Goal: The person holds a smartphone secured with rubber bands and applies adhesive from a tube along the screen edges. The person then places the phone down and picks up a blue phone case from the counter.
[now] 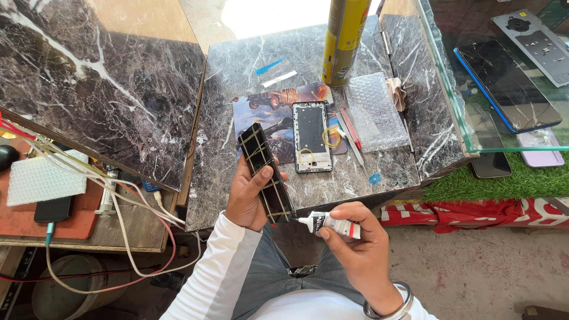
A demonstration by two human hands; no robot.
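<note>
The dark marble-topped table (249,65) fills the upper middle of the view; on it a printed mat (269,112) carries a phone frame (311,135) lying flat, at 1 o'clock from the left hand. A yellow spray can (344,38) stands at 12 o'clock beyond the frame; a bubble-wrap sheet (374,112) lies at 3 o'clock of the frame. The left hand (249,195) is closed around a black phone screen panel (267,172) banded with thin yellow elastics, tilted, its top end over the mat; the right hand (355,246) pinches a small white glue tube (333,224), nozzle pointing to 9 o'clock, just beside the panel's lower end.
</note>
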